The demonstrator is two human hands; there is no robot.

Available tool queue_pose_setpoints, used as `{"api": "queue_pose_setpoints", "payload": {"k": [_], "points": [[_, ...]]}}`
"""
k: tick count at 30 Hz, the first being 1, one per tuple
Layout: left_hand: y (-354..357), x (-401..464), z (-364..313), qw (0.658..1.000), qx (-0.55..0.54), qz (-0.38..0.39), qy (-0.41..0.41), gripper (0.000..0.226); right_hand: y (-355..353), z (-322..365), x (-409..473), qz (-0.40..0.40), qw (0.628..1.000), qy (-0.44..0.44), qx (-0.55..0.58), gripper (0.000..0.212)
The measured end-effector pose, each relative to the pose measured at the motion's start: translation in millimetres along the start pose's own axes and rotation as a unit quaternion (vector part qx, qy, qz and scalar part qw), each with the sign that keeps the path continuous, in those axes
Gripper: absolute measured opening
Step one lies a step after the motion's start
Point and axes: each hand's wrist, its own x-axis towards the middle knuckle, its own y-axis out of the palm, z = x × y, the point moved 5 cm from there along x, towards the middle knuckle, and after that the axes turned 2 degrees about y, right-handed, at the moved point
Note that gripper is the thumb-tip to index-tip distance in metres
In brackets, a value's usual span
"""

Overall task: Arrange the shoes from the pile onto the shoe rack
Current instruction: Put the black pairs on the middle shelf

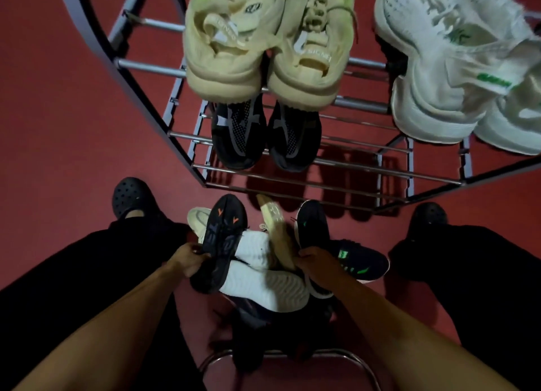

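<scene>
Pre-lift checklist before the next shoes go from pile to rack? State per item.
1. Left hand grips the black shoe with orange marks: ok.
2. Right hand grips the black shoe with green marks: ok, though its fingers are partly hidden.
3. The two held shoes are a matching pair: not ok, accent colours differ.
4. Free space on the shoe rack: ok, bare bars right of the black pair.
5. Held shoes free of the white shoes in the pile: cannot tell.
</scene>
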Motion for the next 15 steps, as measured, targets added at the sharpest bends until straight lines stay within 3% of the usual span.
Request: {"api": "queue_pose_setpoints", "payload": {"k": [2,5,7,11,15], "points": [[1.5,1.8,8.7,1.0,0.004,0.024,-0.002,0.009,17.0,-8.4,-0.6,0.026,0.999,0.003,-0.037,0.022],[2.2,-3.6,15.2,0.999,-0.042,0.008,-0.012,0.025,41.3,-14.5,1.1,0.085,0.991,-0.009,-0.103,0.033],[3.3,-10.2,14.3,0.995,-0.092,-0.001,-0.026,0.023,57.8,-3.9,0.4,0.125,0.981,-0.041,-0.144,0.043],[-3.3,-11.0,10.0,0.985,-0.166,-0.041,0.0,0.008,81.6,0.7,24.0,0.121,0.978,-0.041,-0.162,0.067],[-14.9,-12.2,7.7,0.985,-0.158,-0.071,0.025,0.017,100.2,-5.5,35.9,0.093,0.953,-0.005,-0.289,0.079]]}}
